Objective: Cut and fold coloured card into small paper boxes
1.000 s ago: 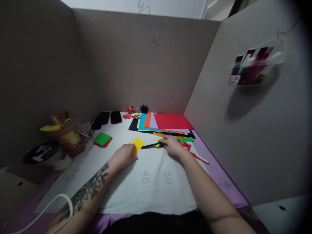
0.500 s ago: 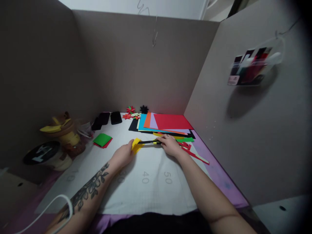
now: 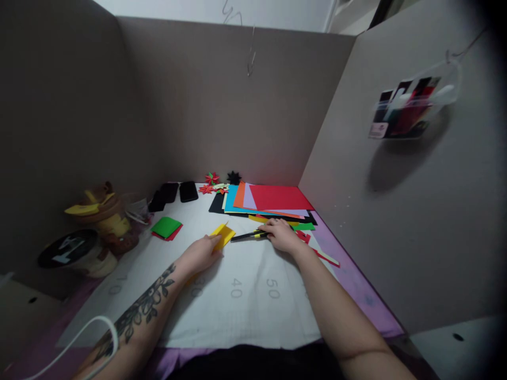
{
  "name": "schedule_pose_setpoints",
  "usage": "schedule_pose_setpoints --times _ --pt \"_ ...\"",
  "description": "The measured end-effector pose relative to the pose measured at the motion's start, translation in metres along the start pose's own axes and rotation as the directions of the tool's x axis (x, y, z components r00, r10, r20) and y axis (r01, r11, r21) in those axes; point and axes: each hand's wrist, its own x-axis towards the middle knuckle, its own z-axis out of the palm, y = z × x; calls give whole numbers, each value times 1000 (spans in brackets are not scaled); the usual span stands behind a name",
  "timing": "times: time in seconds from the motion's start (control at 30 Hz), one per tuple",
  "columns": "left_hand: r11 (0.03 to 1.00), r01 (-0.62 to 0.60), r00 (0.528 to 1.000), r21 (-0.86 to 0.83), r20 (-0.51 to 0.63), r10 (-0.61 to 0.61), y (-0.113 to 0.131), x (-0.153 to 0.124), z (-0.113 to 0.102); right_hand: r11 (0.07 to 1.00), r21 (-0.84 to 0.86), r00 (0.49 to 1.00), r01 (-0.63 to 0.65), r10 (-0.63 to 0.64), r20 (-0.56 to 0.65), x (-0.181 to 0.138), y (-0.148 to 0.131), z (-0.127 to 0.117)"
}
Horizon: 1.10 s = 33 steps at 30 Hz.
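Both forearms reached forward over the white cutting mat [image 3: 237,301] that lay on the bench, the left one tattooed. The left hand [image 3: 200,253] rested on the mat with its fingers closed on the near edge of a yellow paper piece [image 3: 223,235], which lay partly lifted at its far side. The right hand [image 3: 282,236] lay palm down, its fingers curled around the handle end of a black and yellow tool [image 3: 249,235], whose tip pointed left toward the yellow paper without touching it.

Half a second before, the tool was laid across the yellow paper and the paper was bent up; now the tool was drawn back to the right and the paper lay flatter.

Farther away, a green paper square [image 3: 166,226] lay on a red one at the left, and a stack of coloured sheets [image 3: 273,200] lay beyond the right hand. At the far left stood a round tub [image 3: 75,252] with a dark lid; its contents could not be seen. On the right wall hung a clear pouch [image 3: 412,108] with dark and red cards inside.
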Motion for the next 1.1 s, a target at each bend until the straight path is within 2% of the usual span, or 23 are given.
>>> schedule_pose_setpoints --times 1.1 --pt "1000 23 1000 19 9 -23 -1 0 1 1000 5 1000 6 -6 26 1 -4 1"
